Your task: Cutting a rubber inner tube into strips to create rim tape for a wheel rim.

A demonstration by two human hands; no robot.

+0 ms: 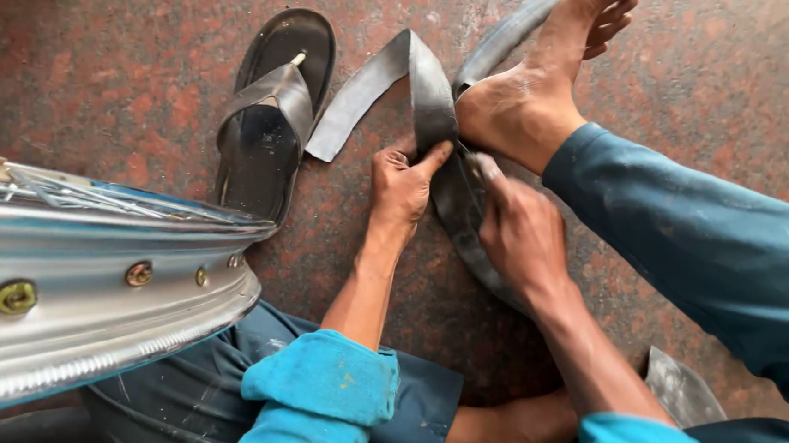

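A flat black rubber inner tube lies folded on the reddish stone floor. My left hand pinches the tube at its fold, thumb pressed on the rubber. Just to the right, my right hand grips the tube's lower stretch against the floor. My bare right foot stands on the tube beyond the hands, pinning it. Both sleeves are rolled-up blue cloth.
A shiny metal wheel rim with spoke nipples rests across my left leg. A dark flip-flop sandal lies on the floor beyond it. My other bare foot is tucked near the bottom edge. Another piece of grey rubber lies at lower right.
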